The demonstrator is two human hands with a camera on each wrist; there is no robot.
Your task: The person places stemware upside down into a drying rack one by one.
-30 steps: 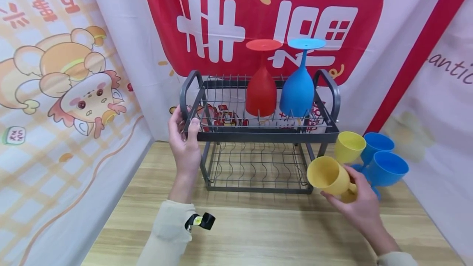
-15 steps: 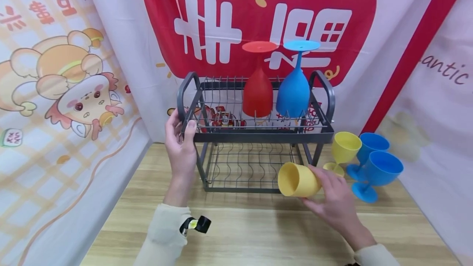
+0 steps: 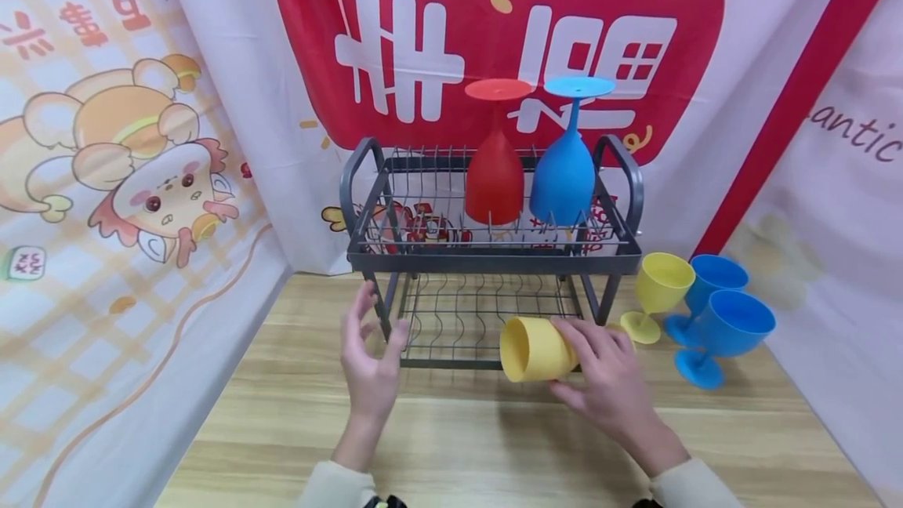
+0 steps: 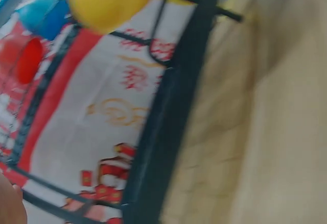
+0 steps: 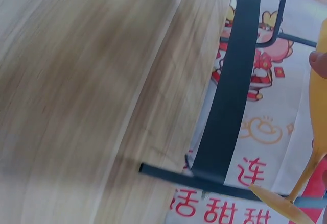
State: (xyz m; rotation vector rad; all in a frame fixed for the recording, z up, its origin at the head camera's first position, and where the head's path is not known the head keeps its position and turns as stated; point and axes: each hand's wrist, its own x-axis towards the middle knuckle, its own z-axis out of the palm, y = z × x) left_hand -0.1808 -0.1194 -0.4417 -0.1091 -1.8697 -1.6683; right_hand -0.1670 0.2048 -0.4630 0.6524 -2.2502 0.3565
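Note:
My right hand [image 3: 610, 382] grips a yellow plastic goblet [image 3: 539, 349], tipped on its side with its mouth to the left, before the lower tier of the dark metal dish rack [image 3: 494, 263]. In the right wrist view the goblet's stem and foot [image 5: 281, 206] show at the right edge. My left hand [image 3: 371, 371] is off the rack, fingers spread and nothing in it, just in front of the rack's left leg. On the upper tier a red goblet [image 3: 494, 186] and a blue goblet [image 3: 562, 186] stand upside down.
Right of the rack, another yellow goblet [image 3: 663, 282] and two blue goblets [image 3: 737, 324] stand upright on the wooden table [image 3: 451, 445]. Printed cloth [image 3: 317, 218] hangs close behind the rack and at both sides.
My right hand has carried the yellow goblet left from beside the other goblets, turning it onto its side. My left hand has let go of the rack's upper left corner and dropped lower.

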